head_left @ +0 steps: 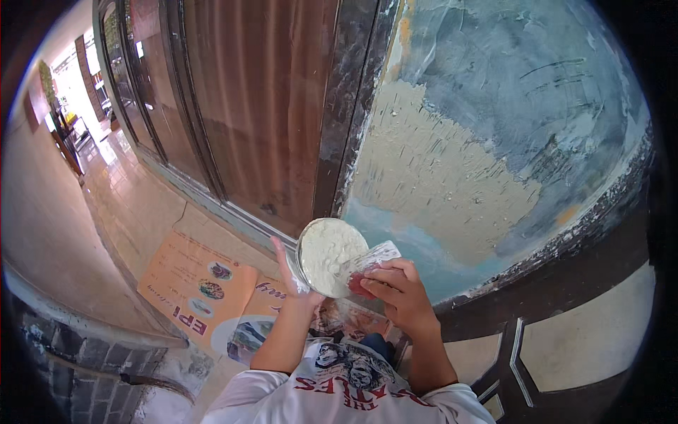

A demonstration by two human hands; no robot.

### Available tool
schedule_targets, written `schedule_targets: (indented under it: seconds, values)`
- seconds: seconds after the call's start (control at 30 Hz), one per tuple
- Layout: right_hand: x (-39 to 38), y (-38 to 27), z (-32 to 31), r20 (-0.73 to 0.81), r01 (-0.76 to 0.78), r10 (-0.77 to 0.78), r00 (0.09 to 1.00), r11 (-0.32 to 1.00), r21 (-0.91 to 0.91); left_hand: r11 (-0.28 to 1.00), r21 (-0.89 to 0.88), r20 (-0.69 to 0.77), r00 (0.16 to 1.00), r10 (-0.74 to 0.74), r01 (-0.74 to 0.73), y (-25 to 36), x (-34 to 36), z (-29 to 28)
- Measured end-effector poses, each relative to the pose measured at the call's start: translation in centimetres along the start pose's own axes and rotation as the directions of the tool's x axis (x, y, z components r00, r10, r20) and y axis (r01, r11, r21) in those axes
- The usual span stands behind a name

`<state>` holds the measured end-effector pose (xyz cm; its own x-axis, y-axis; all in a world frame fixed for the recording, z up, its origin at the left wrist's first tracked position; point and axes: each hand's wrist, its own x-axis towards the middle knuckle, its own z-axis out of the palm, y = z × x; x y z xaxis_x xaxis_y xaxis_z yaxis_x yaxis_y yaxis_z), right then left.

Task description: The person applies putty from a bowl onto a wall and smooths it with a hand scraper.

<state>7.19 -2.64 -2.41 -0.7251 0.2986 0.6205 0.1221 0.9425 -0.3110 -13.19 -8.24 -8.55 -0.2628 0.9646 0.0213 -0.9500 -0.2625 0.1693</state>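
A round bowl [326, 247] of thick cream-coloured putty rests in my left hand [289, 272], which supports it from the left side and below. White smears mark that hand's palm. Over the bowl's right rim, my right hand [401, 291] grips a putty knife [381, 254] with a red part near my fingers. Its pale blade is coated with putty and lies at the edge of the paste. Part of the knife is hidden by my fingers.
The wall [494, 85] ahead to the right is blue-grey with a rough beige putty patch [431, 177]. A dark-framed window [261, 106] with a curtain behind stands beside it. An orange printed banner [205, 283] covers the floor, and dark panelled woodwork [522, 353] is at lower right.
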Motion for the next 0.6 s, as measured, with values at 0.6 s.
schedule_targets:
  seconds: [0.6]
  values:
    - [0.7,0.6,-0.3,-0.447,-0.101,0.168,0.878,0.98,0.169,0.999,-0.043,0.049,0.999,-0.008,0.01,-0.4,0.2,-0.8]
